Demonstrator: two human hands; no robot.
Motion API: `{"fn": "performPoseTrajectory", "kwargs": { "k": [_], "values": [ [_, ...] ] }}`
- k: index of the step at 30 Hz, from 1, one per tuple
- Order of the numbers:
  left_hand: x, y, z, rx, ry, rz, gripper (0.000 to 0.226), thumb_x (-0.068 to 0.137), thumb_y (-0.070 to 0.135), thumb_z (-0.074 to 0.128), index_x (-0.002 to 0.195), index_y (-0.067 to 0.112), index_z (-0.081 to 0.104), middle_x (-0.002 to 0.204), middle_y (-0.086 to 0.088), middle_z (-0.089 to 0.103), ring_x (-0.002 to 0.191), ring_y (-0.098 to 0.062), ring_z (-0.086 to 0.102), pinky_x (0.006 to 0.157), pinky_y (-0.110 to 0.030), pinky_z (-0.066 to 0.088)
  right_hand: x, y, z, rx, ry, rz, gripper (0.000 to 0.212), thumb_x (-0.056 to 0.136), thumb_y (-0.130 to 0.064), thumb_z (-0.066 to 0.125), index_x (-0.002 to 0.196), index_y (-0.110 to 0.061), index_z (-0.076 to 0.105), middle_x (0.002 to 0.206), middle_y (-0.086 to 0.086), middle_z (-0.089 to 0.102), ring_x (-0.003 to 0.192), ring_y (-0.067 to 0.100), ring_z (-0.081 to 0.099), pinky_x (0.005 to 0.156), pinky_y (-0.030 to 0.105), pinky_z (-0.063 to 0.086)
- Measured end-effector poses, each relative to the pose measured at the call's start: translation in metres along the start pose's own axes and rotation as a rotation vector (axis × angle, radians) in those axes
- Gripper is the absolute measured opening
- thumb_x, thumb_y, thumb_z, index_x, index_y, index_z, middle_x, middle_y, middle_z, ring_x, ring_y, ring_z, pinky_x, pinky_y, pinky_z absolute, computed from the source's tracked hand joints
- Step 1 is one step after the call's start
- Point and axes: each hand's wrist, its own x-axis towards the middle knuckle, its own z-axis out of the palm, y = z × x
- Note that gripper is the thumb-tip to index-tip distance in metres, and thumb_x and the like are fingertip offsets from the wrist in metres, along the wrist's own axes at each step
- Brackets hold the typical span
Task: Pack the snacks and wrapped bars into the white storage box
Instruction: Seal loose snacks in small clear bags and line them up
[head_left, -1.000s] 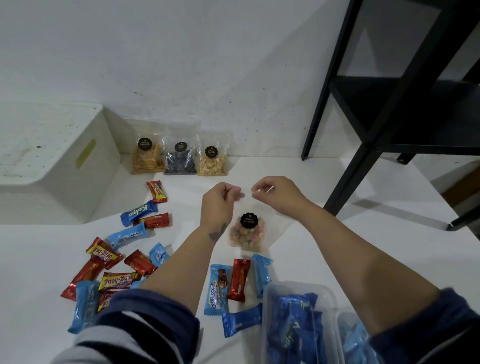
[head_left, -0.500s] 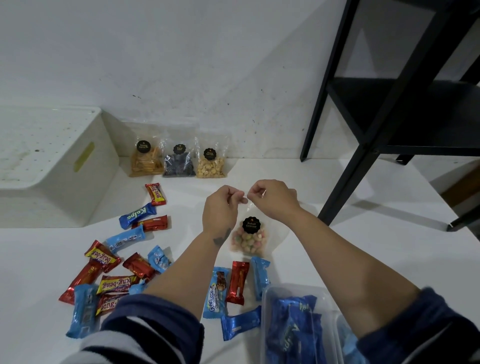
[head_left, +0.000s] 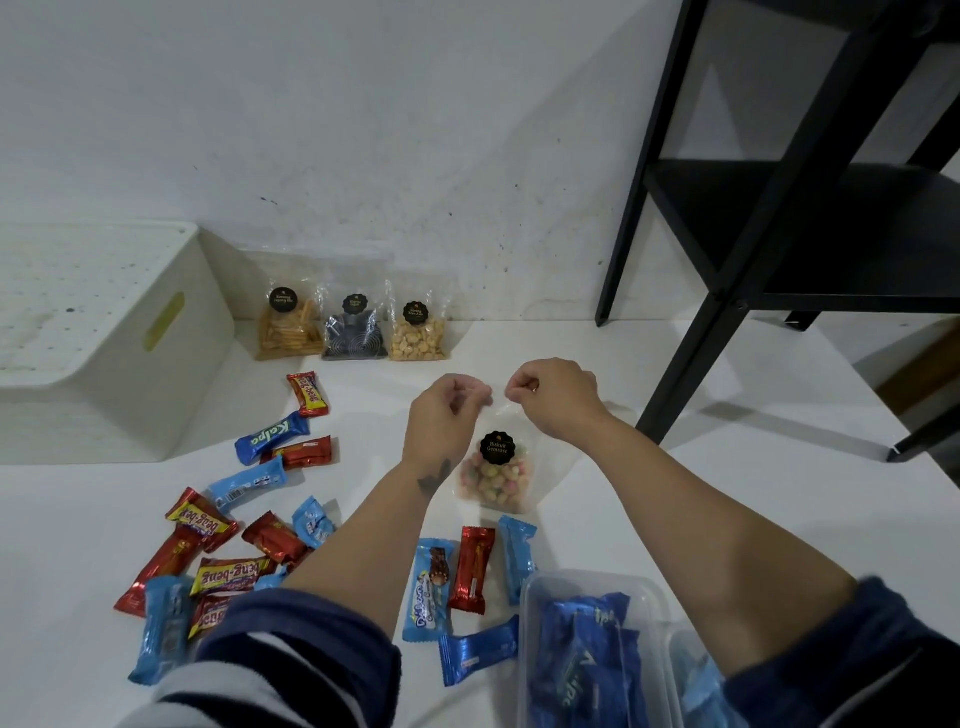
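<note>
Clear biscuit bag (head_left: 496, 475) upright, long axis vertical, top pinched by both hands

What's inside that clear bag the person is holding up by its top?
The clear bag holds small pastel biscuits, pink, green and cream. A black round sticker covers some of them. Left hand and right hand pinch its top edge.

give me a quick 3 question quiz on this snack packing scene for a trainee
1. True or false: both hands pinch the top of the clear biscuit bag.
2. How many snack bags lean on the wall beside the white storage box?
3. Which bar lies nearest the box: A) blue Kalpa bar B) red bar by the clear tub?

Key
1. True: left hand, right hand.
2. Three.
3. A.
</note>
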Motion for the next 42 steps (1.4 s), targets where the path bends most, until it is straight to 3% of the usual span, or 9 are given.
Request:
{"fn": "performPoseTrajectory", "kwargs": {
  "k": [5, 9, 12, 17, 22, 29, 32, 35, 42],
  "values": [
    [0.005, -0.004, 0.0, 0.067, 0.013, 0.017, 0.019, 0.092, 0.012, 0.058, 0.078, 0.025, 0.061, 0.074, 0.008, 0.07, 0.08, -0.014, 0.068, 0.082, -0.025, 0.051, -0.002, 0.001, -0.002, 0.038, -0.041, -0.023, 0.017, 0.09, -0.02, 0.056, 0.092, -0.024, 0.072, 0.102, -0.012, 0.069, 0.096, 0.01, 0.056, 0.092, 0.033, 0.041],
    [0.006, -0.002, 0.002, 0.105, 0.036, 0.038, 0.015, 0.091, 0.011, 0.058, 0.081, 0.021, 0.063, 0.072, 0.011, 0.069, 0.076, -0.012, 0.065, 0.078, -0.021, 0.049, -0.004, 0.003, -0.009, 0.046, -0.05, -0.028, 0.025, 0.088, -0.003, 0.053, 0.096, -0.015, 0.073, 0.107, 0.0, 0.069, 0.098, 0.018, 0.062, 0.086, 0.03, 0.051],
    [0.004, -0.001, 0.008, 0.106, 0.029, 0.062, 0.022, 0.09, 0.01, 0.058, 0.076, 0.027, 0.062, 0.071, 0.011, 0.068, 0.075, -0.014, 0.065, 0.076, -0.025, 0.049, -0.005, 0.006, -0.006, 0.054, -0.011, 0.021, 0.027, 0.088, 0.001, 0.051, 0.095, -0.013, 0.073, 0.106, 0.003, 0.069, 0.097, 0.021, 0.063, 0.075, 0.025, 0.049],
    [0.006, -0.003, 0.007, 0.085, 0.044, 0.051, 0.024, 0.091, 0.01, 0.058, 0.075, 0.028, 0.061, 0.072, 0.01, 0.068, 0.073, -0.009, 0.062, 0.078, -0.023, 0.048, -0.008, 0.01, -0.014, 0.07, -0.016, -0.013, 0.025, 0.089, -0.005, 0.056, 0.108, -0.012, 0.071, 0.11, 0.004, 0.067, 0.092, 0.016, 0.06, 0.08, 0.024, 0.049],
    [0.008, -0.001, 0.011, 0.071, 0.045, 0.053, 0.022, 0.091, 0.01, 0.058, 0.076, 0.026, 0.061, 0.073, 0.01, 0.068, 0.072, -0.006, 0.061, 0.075, -0.021, 0.047, -0.01, 0.014, -0.02, 0.101, -0.001, 0.014, 0.028, 0.087, 0.003, 0.053, 0.094, -0.013, 0.075, 0.102, 0.006, 0.07, 0.091, 0.02, 0.065, 0.08, 0.028, 0.055],
    [0.006, 0.004, 0.014, 0.036, 0.07, 0.046, 0.006, 0.091, 0.016, 0.059, 0.09, 0.021, 0.056, 0.085, 0.007, 0.067, 0.076, -0.004, 0.06, 0.071, -0.021, 0.045, -0.013, 0.016, -0.018, 0.148, 0.041, 0.013, 0.029, 0.089, 0.001, 0.051, 0.099, -0.011, 0.075, 0.108, 0.005, 0.069, 0.087, 0.01, 0.057, 0.069, 0.013, 0.046],
    [-0.001, 0.01, 0.018, -0.068, 0.135, -0.035, 0.025, 0.091, 0.028, 0.062, 0.1, 0.016, 0.043, 0.103, -0.001, 0.065, 0.086, -0.01, 0.062, 0.067, -0.016, 0.043, -0.016, 0.017, -0.019, 0.22, 0.043, 0.019, 0.029, 0.091, -0.001, 0.05, 0.103, -0.011, 0.074, 0.11, 0.002, 0.068, 0.087, 0.007, 0.054, 0.06, 0.004, 0.035],
    [-0.009, 0.017, 0.025, -0.163, 0.211, -0.157, 0.038, 0.088, 0.039, 0.062, 0.106, 0.014, 0.041, 0.109, 0.0, 0.056, 0.082, -0.001, 0.055, 0.065, -0.017, 0.04, -0.02, 0.017, -0.017, 0.314, 0.015, 0.036, 0.03, 0.091, -0.002, 0.049, 0.105, -0.014, 0.073, 0.102, -0.003, 0.066, 0.078, 0.003, 0.053, 0.06, 0.006, 0.035],
    [-0.011, 0.012, 0.032, -0.123, 0.135, -0.181, 0.021, 0.086, 0.04, 0.066, 0.084, 0.019, 0.066, 0.095, 0.004, 0.068, 0.099, -0.019, 0.062, 0.09, -0.033, 0.049, -0.025, 0.016, -0.014, 0.429, -0.03, 0.064, 0.02, 0.091, -0.025, 0.059, 0.105, -0.017, 0.071, 0.089, -0.013, 0.06, 0.077, 0.0, 0.053, 0.065, 0.015, 0.04]
  ]
}}
